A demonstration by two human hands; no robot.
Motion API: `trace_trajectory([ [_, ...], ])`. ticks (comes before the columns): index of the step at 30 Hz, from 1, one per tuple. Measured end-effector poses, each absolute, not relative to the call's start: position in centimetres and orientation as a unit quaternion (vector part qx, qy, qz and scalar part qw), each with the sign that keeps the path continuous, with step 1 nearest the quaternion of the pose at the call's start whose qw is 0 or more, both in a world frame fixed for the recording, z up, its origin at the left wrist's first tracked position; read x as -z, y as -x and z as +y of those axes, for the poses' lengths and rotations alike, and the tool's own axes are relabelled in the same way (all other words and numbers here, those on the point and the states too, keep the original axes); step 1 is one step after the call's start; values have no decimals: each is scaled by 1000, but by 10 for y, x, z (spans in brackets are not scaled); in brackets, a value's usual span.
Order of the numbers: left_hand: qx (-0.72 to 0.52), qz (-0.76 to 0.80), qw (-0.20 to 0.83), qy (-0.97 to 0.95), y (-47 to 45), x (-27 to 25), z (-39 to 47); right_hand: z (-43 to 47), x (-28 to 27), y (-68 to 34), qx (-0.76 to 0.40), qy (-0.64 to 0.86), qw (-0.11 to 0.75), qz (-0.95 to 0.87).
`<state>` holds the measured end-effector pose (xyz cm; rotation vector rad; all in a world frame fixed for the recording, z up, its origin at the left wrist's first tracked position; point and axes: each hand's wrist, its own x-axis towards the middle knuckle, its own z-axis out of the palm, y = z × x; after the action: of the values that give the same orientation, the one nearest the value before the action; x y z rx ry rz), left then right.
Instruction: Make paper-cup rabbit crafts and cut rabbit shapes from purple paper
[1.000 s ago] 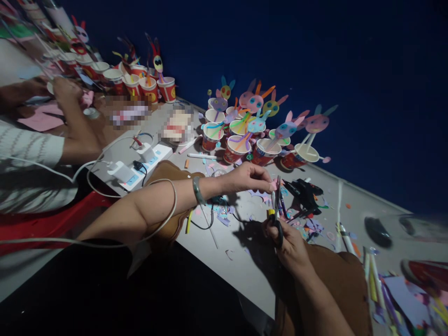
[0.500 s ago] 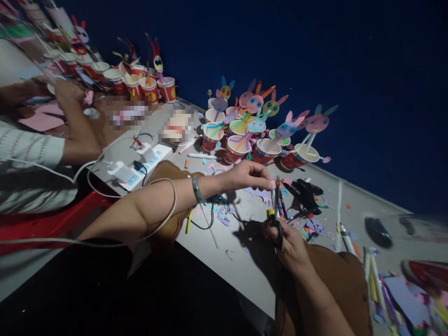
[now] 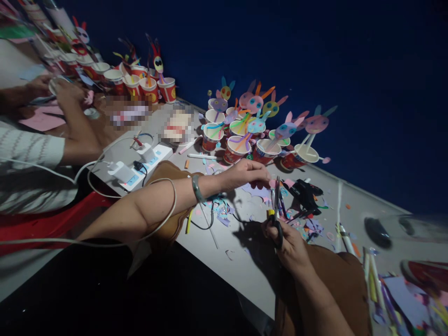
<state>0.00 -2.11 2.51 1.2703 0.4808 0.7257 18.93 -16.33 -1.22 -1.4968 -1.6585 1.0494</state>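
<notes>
My right hand [image 3: 287, 240] grips a pair of scissors [image 3: 277, 212] with dark handles and a yellow part near the pivot. Its blades point up and away from me. At the blade tips, my left hand [image 3: 252, 174] pinches a small pink piece of paper [image 3: 272, 183], partly hidden by the fingers. Whether the blades touch the paper I cannot tell. Just behind the hands stand several red paper cups [image 3: 236, 151] holding paper rabbit-like figures [image 3: 287, 130]. Coloured paper scraps [image 3: 224, 212] lie on the table below the left wrist.
A black glue-gun-like tool [image 3: 306, 196] lies right of the scissors. A white power strip [image 3: 150, 165] with plugs and cables sits at left; one cable [image 3: 174, 198] crosses my left forearm. A computer mouse [image 3: 378, 232] is at right. Another person's hands [image 3: 66, 91] work at far left.
My left hand has turned slightly, its fingers curling more at the scissor tips. The scissors and my right hand stay nearly still. At far left, the other person's hands have shifted around a white round item.
</notes>
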Motion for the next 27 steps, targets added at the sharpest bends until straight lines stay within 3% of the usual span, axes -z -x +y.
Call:
trace_trajectory([
  [27, -313, 194, 718, -591, -1, -21, -22, -163, 14, -191, -397, 566, 326, -645],
])
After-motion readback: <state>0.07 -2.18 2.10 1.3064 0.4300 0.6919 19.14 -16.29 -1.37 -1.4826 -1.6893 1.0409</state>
